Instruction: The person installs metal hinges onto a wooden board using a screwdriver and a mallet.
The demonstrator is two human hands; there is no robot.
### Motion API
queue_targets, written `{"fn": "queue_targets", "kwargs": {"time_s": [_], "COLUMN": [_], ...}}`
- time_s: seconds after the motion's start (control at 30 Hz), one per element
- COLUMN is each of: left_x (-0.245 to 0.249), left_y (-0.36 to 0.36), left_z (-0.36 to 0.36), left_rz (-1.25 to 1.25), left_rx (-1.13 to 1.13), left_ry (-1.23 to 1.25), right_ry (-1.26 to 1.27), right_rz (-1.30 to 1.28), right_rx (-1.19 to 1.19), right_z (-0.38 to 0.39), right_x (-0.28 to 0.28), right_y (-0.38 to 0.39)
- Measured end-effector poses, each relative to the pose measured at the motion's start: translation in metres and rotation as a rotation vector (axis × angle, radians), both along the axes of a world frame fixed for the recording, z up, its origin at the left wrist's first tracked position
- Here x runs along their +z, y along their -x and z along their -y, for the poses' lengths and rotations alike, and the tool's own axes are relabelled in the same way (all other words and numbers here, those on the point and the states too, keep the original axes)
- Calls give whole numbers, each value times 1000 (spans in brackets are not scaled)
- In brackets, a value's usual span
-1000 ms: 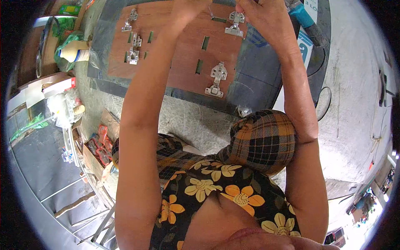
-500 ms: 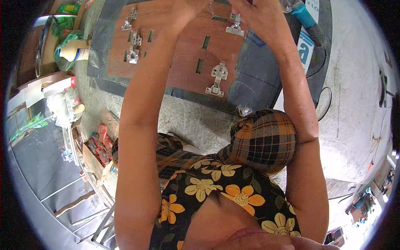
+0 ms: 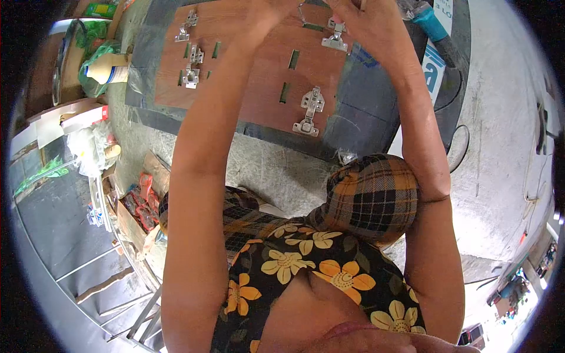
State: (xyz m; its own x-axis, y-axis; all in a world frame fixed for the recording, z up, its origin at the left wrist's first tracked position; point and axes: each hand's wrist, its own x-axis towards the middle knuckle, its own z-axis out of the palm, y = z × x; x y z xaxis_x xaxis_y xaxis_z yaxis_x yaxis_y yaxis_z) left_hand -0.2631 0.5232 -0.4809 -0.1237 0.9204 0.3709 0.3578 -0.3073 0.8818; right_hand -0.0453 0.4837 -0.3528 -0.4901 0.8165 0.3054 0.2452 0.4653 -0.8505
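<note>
At the top edge of the head view, my left hand (image 3: 269,16) is partly cut off, its fingers drawn together beside a thin metal piece (image 3: 302,13). My right hand (image 3: 372,22) has its fingers curled around something mostly out of frame, just above a metal cabinet hinge (image 3: 335,39). Both hands are over a reddish-brown wooden board (image 3: 259,94) with several narrow slots cut through it. Another hinge (image 3: 309,110) lies near the board's close right corner. Two more, a nearer hinge (image 3: 192,69) and a farther hinge (image 3: 188,25), sit on the left side.
The board rests on a dark low surface (image 3: 359,120). Right of it are a blue-green taped bottle-like item (image 3: 431,22) and a lettered white sheet (image 3: 432,73). A yellowish bottle (image 3: 106,69) stands at left. My plaid-covered knee (image 3: 376,194) is close to the near edge.
The board and hinges appear shifted slightly right in view. My right hand has turned a little and stays above the same hinge; my left hand has barely moved.
</note>
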Motion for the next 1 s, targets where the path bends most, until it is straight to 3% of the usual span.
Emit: {"fn": "queue_targets", "kwargs": {"time_s": [0.03, 0.13, 0.23, 0.33, 0.43, 0.57, 0.73, 0.8, 1.0], "left_x": [1, 29, 33, 39, 35, 2, 5, 5, 20], "left_y": [-2, -9, -10, -11, -14, -3, -7, -5, -16], "left_z": [1, 16, 21, 31, 33, 21, 21, 21, 31], "left_rz": [-131, 109, 213, -55, 93, 30, -97, -42, 65], "left_rx": [110, -95, -107, 102, -35, 27, 158, 114, 86], "left_ry": [40, -8, 5, 174, 48, 54, 156, 183, 168], "right_ry": [0, -1, 34, 89, 19, 65, 73, -16, 128], "right_rz": [18, 46, 15, 31, 29, -21, 27, 53, 5], "right_rx": [-6, -19, -6, -11, 1, -6, -23, -17, 11], "right_z": [1, 4, 6, 11, 9, 13, 12, 8, 8], "right_x": [2, 9, 14, 19, 13, 17, 18, 14, 7], "right_y": [0, -4, -2, -3, -5, -4, -6, -6, -5]}}
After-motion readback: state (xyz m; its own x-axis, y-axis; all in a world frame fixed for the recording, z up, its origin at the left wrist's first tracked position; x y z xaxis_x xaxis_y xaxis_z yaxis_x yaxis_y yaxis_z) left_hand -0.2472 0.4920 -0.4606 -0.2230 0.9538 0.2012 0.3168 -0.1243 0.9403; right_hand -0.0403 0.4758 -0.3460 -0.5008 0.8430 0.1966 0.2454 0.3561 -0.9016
